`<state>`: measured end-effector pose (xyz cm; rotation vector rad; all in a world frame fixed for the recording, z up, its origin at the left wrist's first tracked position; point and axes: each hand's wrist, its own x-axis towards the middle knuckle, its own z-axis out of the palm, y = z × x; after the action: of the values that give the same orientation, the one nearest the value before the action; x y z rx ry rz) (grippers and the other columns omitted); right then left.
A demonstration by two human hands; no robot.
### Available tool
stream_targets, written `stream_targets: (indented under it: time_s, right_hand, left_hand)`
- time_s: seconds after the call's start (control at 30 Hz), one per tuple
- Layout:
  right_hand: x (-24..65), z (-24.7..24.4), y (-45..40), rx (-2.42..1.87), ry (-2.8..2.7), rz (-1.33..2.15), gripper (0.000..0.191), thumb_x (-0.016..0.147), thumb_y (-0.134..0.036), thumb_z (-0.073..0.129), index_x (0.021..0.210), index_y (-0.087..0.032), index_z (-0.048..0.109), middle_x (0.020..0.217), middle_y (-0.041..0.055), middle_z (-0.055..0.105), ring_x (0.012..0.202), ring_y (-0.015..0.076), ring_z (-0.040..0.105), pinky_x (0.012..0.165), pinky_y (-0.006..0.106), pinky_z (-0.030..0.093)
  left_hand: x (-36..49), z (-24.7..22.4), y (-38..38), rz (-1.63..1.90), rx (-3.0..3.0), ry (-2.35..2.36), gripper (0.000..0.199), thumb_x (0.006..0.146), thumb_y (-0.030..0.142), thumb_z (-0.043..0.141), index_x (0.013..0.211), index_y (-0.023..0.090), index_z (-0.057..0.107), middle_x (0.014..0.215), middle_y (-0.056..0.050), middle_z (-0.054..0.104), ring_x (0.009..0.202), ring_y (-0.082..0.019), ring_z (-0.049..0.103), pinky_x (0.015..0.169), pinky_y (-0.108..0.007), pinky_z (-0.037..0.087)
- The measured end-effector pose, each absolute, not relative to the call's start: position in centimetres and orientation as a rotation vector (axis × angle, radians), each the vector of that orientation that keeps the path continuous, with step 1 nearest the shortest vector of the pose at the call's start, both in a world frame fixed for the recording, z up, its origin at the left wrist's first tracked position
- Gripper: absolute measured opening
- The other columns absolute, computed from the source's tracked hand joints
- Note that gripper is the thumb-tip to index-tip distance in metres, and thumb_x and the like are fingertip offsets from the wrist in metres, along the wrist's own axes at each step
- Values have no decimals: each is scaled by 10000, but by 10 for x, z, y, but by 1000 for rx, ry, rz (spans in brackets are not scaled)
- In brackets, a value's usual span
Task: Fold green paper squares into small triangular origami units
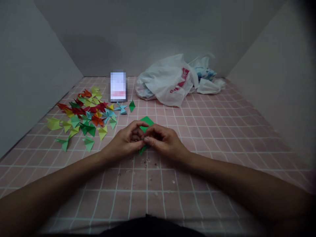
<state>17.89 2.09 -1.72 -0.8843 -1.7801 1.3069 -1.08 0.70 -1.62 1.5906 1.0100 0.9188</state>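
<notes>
Barely legible, red-printed plastic bag [161, 82], green origami paper [146, 120]

Fingers [154, 131] hide most of the green paper [146, 120].

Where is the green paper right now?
In the head view, the green paper sits at centre, held between the left hand and right hand, to the right of the scattered folded origami pieces.
</notes>
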Motion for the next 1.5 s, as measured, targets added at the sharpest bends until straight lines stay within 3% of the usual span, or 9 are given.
stream_targets:
  time_s: [0.1, 0.27, 0.47, 0.77, 0.93, 1.13, 1.27, 1.4, 1.5]
  right_hand:
    - [179, -18, 20, -881, -1871, 1262, 122, 880, -199, 615, 759, -200, 614, 721, -19, 612, 666, 124, 540, 650, 268, 402]
    - [180, -18, 20, -1029, -1721, 1108, 153, 900, -237, 602, 758, -211, 552, 675, -26, 569, 610, 122, 506, 585, 265, 376]
    - [180, -17, 21, -1058, -1634, 1092, 162, 893, -242, 603, 757, -219, 517, 667, -22, 571, 598, 126, 533, 563, 265, 397]
    - [178, -19, 14, -1072, -1576, 1215, 175, 857, -256, 632, 748, -234, 496, 655, -12, 554, 588, 140, 531, 493, 251, 376]
    - [177, -19, 14, -1062, -1510, 1298, 176, 849, -247, 628, 743, -233, 489, 645, -26, 553, 532, 117, 513, 473, 244, 376]
    - [177, -20, 14, -1049, -1537, 1275, 168, 844, -231, 621, 737, -228, 492, 667, -26, 547, 580, 121, 514, 520, 254, 377]
    - [181, -12, 19, -1015, -1629, 1270, 193, 842, -269, 627, 704, -212, 504, 648, -31, 491, 601, 122, 454, 556, 270, 350]
    - [185, -5, 27, -929, -1703, 1208, 108, 865, -280, 614, 808, -190, 636, 827, 19, 587, 798, 159, 551, 727, 304, 422]
    - [184, -7, 29, -902, -1739, 1380, 103, 840, -259, 634, 777, -185, 669, 810, 17, 612, 791, 156, 562, 727, 299, 423]
  left_hand:
    - [-11, -18, 7, 868, 1578, 973, 406, 789, 144, 656, 1175, 238, 570, 901, -31, 713, 759, -165, 719, 622, -254, 571]
    - [-13, -15, 5, 1082, 1602, 1107, 215, 900, 244, 622, 1113, 214, 633, 1045, -95, 723, 920, -198, 717, 743, -303, 602]
    - [-5, -11, -4, 1039, 1741, 1273, 223, 813, 292, 713, 1001, 196, 639, 855, -39, 705, 741, -171, 690, 592, -251, 559]
    - [-5, -12, -6, 1195, 1870, 1370, 72, 828, 182, 640, 895, 190, 663, 775, -15, 715, 638, -135, 668, 573, -235, 531]
    - [-8, -15, -4, 1185, 1929, 1392, 42, 835, 170, 642, 855, 190, 672, 792, -34, 717, 709, -161, 690, 594, -254, 547]
    - [-8, -20, -2, 1220, 1874, 1379, 114, 824, 192, 684, 934, 188, 655, 846, -50, 735, 753, -180, 716, 670, -298, 597]
    - [-11, -18, 0, 1196, 1981, 1395, 72, 829, 155, 659, 891, 191, 658, 817, -39, 727, 716, -163, 698, 641, -275, 577]
    - [-15, -13, 1, 1108, 2076, 1306, 102, 822, 121, 644, 894, 192, 659, 766, -12, 707, 670, -136, 672, 625, -244, 547]
    - [-14, -10, 0, 1096, 1997, 1273, 130, 816, 143, 660, 935, 191, 643, 782, -8, 702, 689, -135, 674, 633, -238, 547]
